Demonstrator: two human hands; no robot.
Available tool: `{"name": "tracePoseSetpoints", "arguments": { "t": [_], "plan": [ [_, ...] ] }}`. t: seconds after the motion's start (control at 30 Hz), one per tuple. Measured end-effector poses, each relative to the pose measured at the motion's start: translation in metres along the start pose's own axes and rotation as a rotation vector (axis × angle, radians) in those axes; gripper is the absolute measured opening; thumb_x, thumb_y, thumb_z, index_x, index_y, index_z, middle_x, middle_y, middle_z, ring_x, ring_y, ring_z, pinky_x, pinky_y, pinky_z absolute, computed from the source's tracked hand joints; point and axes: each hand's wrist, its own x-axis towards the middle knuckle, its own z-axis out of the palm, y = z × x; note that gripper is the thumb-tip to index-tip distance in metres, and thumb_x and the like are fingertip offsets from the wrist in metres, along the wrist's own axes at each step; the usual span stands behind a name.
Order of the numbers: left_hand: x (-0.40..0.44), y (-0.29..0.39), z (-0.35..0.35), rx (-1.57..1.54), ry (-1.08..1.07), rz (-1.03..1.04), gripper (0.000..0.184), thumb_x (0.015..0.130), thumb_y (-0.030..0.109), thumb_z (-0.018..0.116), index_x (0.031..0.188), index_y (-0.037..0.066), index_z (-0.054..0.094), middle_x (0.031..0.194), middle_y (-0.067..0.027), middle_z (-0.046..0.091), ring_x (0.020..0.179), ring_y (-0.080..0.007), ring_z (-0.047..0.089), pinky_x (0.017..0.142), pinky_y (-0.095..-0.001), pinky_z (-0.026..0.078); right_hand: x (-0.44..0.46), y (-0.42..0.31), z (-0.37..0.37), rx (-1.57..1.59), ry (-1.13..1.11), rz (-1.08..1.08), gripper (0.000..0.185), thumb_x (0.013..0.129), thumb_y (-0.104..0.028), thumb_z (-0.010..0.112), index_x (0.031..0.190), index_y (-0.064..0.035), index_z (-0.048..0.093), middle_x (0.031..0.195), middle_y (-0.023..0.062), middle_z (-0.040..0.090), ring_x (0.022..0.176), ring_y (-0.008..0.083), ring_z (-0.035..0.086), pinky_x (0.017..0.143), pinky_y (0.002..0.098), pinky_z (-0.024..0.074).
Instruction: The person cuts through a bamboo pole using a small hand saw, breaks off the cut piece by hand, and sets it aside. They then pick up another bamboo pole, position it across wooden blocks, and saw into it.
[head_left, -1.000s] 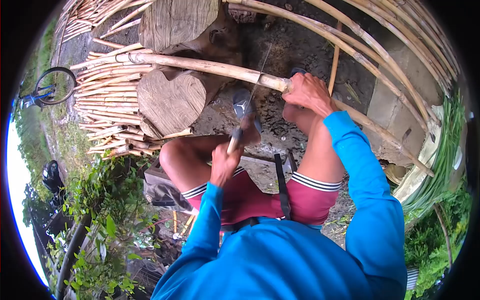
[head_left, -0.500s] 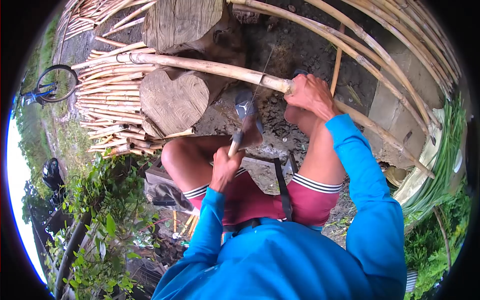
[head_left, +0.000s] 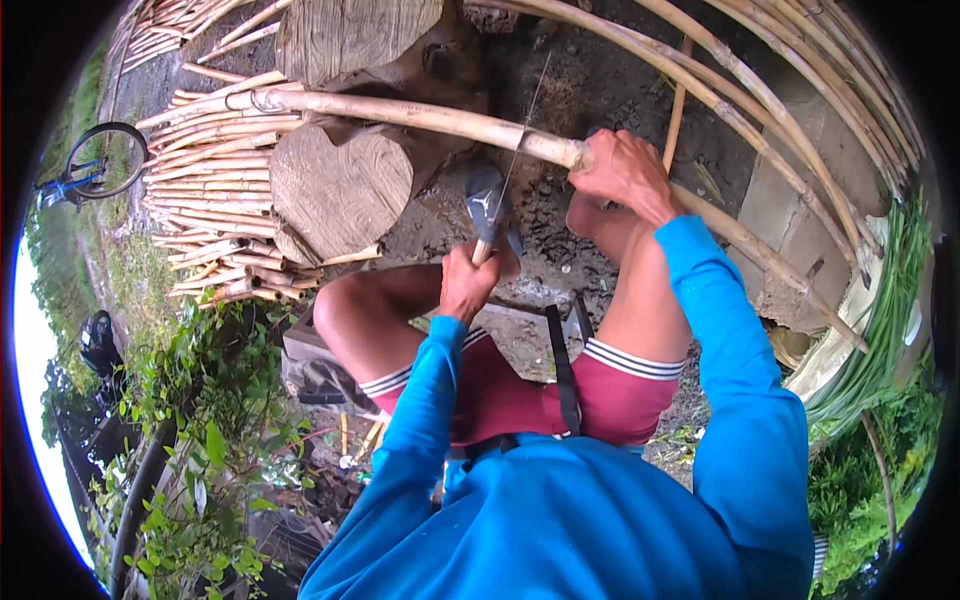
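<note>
My left hand (head_left: 468,283) is closed around the pale handle of a thin-bladed hand saw (head_left: 513,170), its blade seen nearly edge-on. The blade lies across a long bamboo pole (head_left: 420,115), touching it a short way from its right end. Close by that end, my right hand (head_left: 627,172) is wrapped around the pole and steadies it. The pole passes over a notched wooden stump (head_left: 345,190). How deep the blade sits in the bamboo I cannot tell.
Many cut bamboo pieces (head_left: 215,185) are stacked at left, behind the stump. A second stump (head_left: 355,40) stands at the top. Long bamboo poles (head_left: 760,90) curve along the right, near green grass-like strands (head_left: 895,300). A bicycle (head_left: 105,165) is at far left.
My left hand has pushed the saw forward, away from my body, so more blade extends past the pole. My right hand stays on the pole in about the same place.
</note>
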Motion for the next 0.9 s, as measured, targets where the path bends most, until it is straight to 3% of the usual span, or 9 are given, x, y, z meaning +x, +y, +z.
{"name": "tracePoseSetpoints", "arguments": {
  "t": [0.1,0.33,0.57,0.6,0.63,0.7,0.77,0.83,0.9],
  "plan": [
    [-0.013,-0.011,-0.013,-0.125,-0.093,0.008,0.035,0.082,0.029,0.062,0.086,-0.005,0.065,0.072,-0.0274,0.062,0.071,-0.0417,0.064,0.068,-0.0463,0.048,-0.001,0.008,0.013,-0.003,-0.01,0.0,0.04,0.07,-0.036,0.07,0.095,-0.0049,0.073,0.09,0.0239,0.07,0.088,0.0423,0.068,0.081,0.049,0.0548],
    [-0.103,-0.03,-0.043,-0.18,-0.082,-0.044,0.024,0.083,0.021,0.067,0.082,-0.003,0.063,0.062,-0.0163,0.056,0.056,-0.0247,0.054,0.058,-0.0395,0.045,0.008,0.007,0.004,0.039,-0.081,0.016,0.044,0.069,-0.036,0.069,0.098,-0.0024,0.073,0.096,0.0247,0.07,0.092,0.0436,0.067,0.084,0.0485,0.0543],
    [-0.047,-0.031,-0.035,-0.462,0.069,0.075,0.032,0.085,0.029,0.067,0.08,-0.002,0.061,0.063,-0.0101,0.058,0.057,-0.0162,0.049,0.057,-0.037,0.043,0.004,0.026,0.008,0.143,-0.051,-0.123,0.053,0.071,-0.049,0.074,0.093,-0.0013,0.07,0.091,0.024,0.071,0.089,0.0436,0.068,0.081,0.0493,0.0533],
    [-0.037,-0.022,-0.038,-0.473,0.073,0.082,0.032,0.085,0.029,0.067,0.08,-0.002,0.061,0.063,-0.0101,0.058,0.057,-0.0162,0.049,0.057,-0.037,0.043,-0.007,0.029,-0.002,0.16,-0.07,-0.153,0.047,0.081,-0.047,0.073,0.093,-0.0013,0.068,0.086,0.0198,0.068,0.084,0.0357,0.067,0.076,0.0433,0.0506],
    [-0.029,-0.008,-0.045,-0.4,0.076,0.094,0.033,0.085,0.029,0.068,0.08,-0.002,0.062,0.062,-0.0116,0.058,0.057,-0.0172,0.049,0.057,-0.038,0.043,-0.017,0.038,-0.004,0.148,-0.064,-0.154,0.047,0.081,-0.047,0.073,0.093,-0.0013,0.068,0.086,0.0198,0.068,0.084,0.0357,0.067,0.076,0.0433,0.0506],
    [-0.008,0.002,-0.047,-0.249,0.096,0.128,0.034,0.083,0.032,0.07,0.081,-0.002,0.062,0.061,-0.0155,0.055,0.056,-0.0207,0.049,0.057,-0.0397,0.043,-0.04,0.065,-0.009,0.374,0.228,-0.17,0.047,0.085,-0.048,0.07,0.09,-0.0021,0.069,0.092,0.0173,0.063,0.083,0.0344,0.062,0.079,0.0435,0.0482],
    [0.002,0.016,-0.052,-0.274,0.096,0.21,0.033,0.083,0.031,0.069,0.082,-0.001,0.061,0.062,-0.0171,0.054,0.056,-0.0237,0.048,0.057,-0.0407,0.042,-0.063,0.107,0.003,0.205,0.703,-0.113,0.045,0.091,-0.046,0.066,0.088,-0.0004,0.067,0.093,0.0122,0.057,0.086,0.0264,0.056,0.08,0.039,0.0459],
    [0.012,0.037,-0.062,-0.345,0.059,0.293,0.029,0.082,0.027,0.068,0.083,-0.001,0.06,0.064,-0.018,0.055,0.056,-0.0254,0.045,0.058,-0.0404,0.043,-0.105,0.143,0.012,0.364,0.861,0.165,0.042,0.09,-0.043,0.067,0.089,-0.0007,0.064,0.092,0.0088,0.058,0.089,0.0226,0.054,0.078,0.037,0.0447],
    [0.038,0.055,-0.067,-0.301,0.069,0.382,0.028,0.082,0.026,0.066,0.084,-0.001,0.06,0.066,-0.0198,0.057,0.057,-0.0294,0.05,0.059,-0.0422,0.044,-0.147,0.175,0.032,1.008,0.857,0.398,0.038,0.088,-0.041,0.07,0.099,-0.0056,0.062,0.093,0.0062,0.057,0.089,0.0213,0.052,0.076,0.0381,0.0439]
  ]
}}
